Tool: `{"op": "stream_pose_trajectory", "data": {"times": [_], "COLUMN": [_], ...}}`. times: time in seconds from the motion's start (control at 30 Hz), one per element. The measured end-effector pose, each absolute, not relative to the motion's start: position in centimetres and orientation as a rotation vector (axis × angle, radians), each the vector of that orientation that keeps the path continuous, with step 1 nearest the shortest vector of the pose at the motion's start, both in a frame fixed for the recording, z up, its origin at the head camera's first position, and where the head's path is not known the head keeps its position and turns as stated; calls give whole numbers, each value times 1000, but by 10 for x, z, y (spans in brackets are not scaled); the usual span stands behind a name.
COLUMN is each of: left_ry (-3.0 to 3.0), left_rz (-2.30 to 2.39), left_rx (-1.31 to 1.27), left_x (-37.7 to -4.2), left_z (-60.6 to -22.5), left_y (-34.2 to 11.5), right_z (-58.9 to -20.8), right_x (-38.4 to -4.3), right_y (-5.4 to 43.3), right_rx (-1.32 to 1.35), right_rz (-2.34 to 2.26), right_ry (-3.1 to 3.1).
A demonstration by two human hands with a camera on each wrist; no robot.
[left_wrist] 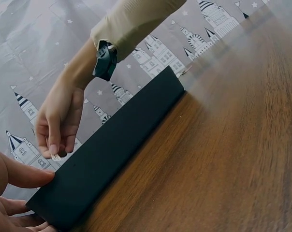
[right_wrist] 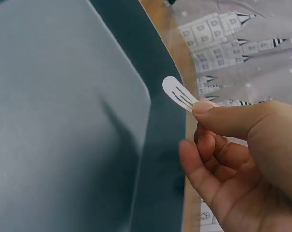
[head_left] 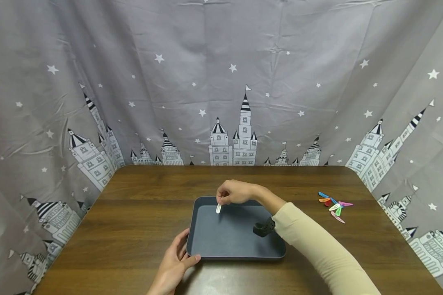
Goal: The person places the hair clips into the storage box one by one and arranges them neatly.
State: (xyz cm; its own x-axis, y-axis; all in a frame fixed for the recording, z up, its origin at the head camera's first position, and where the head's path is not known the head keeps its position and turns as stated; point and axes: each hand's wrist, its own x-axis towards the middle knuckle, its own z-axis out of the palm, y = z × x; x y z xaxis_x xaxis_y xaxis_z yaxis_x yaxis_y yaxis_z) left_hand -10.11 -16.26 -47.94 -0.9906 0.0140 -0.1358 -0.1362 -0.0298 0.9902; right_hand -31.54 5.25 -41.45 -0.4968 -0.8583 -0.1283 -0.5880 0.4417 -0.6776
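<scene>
A white hair clip [head_left: 218,208] is pinched between the thumb and fingers of my right hand [head_left: 236,191], over the far left part of a dark grey tray [head_left: 232,233]. In the right wrist view, the rounded end of the clip [right_wrist: 177,93] points away from the fingertips and shows its slots. My left hand [head_left: 175,262] grips the near left corner of the tray. The left wrist view shows its thumb [left_wrist: 32,175] at the rim and the other fingers around the corner of the tray wall [left_wrist: 107,150].
Several coloured hair clips [head_left: 335,207] lie in a loose cluster on the wooden table [head_left: 140,213] to the right of the tray. A dark wrist strap [head_left: 263,227] is on my right arm. A grey castle-print curtain [head_left: 177,102] hangs behind the table.
</scene>
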Motion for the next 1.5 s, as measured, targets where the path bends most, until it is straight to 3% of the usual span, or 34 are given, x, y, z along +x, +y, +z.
{"op": "stream_pose_trajectory", "data": {"times": [1.5], "left_ry": [2067], "left_rz": [2186], "left_rx": [-109], "left_x": [-101], "left_z": [-480], "left_y": [-167], "right_z": [-461], "right_x": [-298], "right_y": [-15], "right_rx": [-1395], "right_rz": [-644], "right_ry": [2176]}}
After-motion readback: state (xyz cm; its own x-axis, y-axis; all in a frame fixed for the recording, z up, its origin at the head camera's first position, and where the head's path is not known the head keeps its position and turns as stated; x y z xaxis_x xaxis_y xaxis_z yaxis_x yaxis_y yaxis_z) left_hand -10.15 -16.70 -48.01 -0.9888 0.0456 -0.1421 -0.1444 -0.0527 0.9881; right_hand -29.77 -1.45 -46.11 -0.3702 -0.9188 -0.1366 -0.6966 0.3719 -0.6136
